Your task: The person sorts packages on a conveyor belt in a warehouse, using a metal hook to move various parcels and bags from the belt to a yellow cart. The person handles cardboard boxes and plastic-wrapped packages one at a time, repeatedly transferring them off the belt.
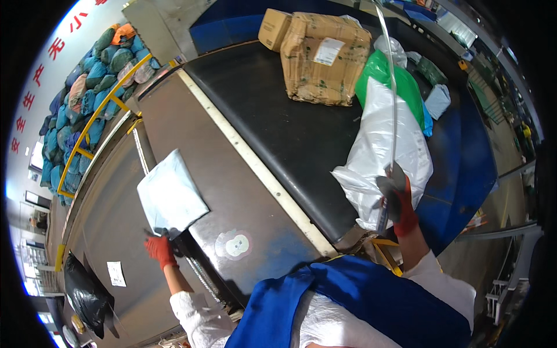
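Note:
My left hand (161, 249), in a red and dark grey work glove, is at the lower edge of a pale plastic mailing bag (172, 193); whether its fingers grip the bag is unclear. That bag lies across the gap between the brown metal plate (235, 178) and the belt at the left. My right hand (397, 198), gloved alike, is closed around a long thin metal rod (393, 95) that stands up past the boxes. Under and behind this hand lies a big white plastic sack (391, 148), against a green plastic bag (387, 74).
A large taped carton (324, 58) and a smaller cardboard box (274, 28) sit on the black conveyor belt (261, 100). On the left belt are a black plastic bag (87, 291) and a white label (116, 273). A yellow railing (98, 115) fronts piled sacks (93, 93).

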`<state>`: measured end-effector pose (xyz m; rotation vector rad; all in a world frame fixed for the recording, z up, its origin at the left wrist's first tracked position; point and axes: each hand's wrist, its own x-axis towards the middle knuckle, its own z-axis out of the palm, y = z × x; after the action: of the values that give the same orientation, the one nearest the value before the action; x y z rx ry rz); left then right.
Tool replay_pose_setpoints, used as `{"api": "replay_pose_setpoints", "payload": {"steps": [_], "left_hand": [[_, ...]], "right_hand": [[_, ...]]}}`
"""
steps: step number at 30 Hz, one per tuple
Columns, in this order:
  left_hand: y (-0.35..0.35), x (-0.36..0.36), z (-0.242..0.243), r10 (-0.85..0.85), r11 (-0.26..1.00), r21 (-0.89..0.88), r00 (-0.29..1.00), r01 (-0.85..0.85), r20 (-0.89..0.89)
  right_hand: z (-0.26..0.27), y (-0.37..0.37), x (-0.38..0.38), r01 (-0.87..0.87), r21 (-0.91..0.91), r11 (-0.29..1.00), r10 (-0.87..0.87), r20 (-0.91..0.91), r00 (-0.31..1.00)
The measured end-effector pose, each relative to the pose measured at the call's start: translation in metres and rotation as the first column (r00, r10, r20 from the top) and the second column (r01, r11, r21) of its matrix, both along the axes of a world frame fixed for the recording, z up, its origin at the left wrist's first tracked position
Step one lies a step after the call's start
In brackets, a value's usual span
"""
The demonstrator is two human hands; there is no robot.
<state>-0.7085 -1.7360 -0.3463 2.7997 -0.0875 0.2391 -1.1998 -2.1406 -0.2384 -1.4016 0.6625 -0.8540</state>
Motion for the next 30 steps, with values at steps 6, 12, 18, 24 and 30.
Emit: {"api": "replay_pose_setpoints", "payload": {"steps": [6, 12, 18, 24, 30], "left_hand": [[-0.009, -0.102, 0.013, -0.509, 0.682, -0.571, 0.857, 0.457, 0.077], [-0.045, -0.138, -0.004, -0.528, 0.499, -0.836, 0.845, 0.228, -0.084], [-0.027, -0.107, 0.039, -0.086, -0.348, -0.918, 0.968, 0.192, 0.235], [-0.026, -0.103, 0.061, 0.234, 0.068, -0.992, 0.965, 0.108, 0.121], [-0.033, -0.106, 0.061, 0.091, 0.161, -0.952, 0.957, 0.260, 0.276]], "right_hand": [[0.034, 0.018, 0.127, -0.235, -0.479, 0.846, 0.329, 0.121, 0.937], [0.033, 0.046, 0.218, -0.652, 0.051, 0.756, 0.464, 0.662, 0.589], [-0.054, 0.066, 0.286, -0.632, 0.332, 0.700, 0.498, 0.408, 0.765], [-0.115, 0.075, 0.278, -0.422, 0.320, 0.848, 0.463, -0.060, 0.884], [-0.080, 0.045, 0.211, -0.420, 0.233, 0.877, 0.475, -0.293, 0.830]]}}
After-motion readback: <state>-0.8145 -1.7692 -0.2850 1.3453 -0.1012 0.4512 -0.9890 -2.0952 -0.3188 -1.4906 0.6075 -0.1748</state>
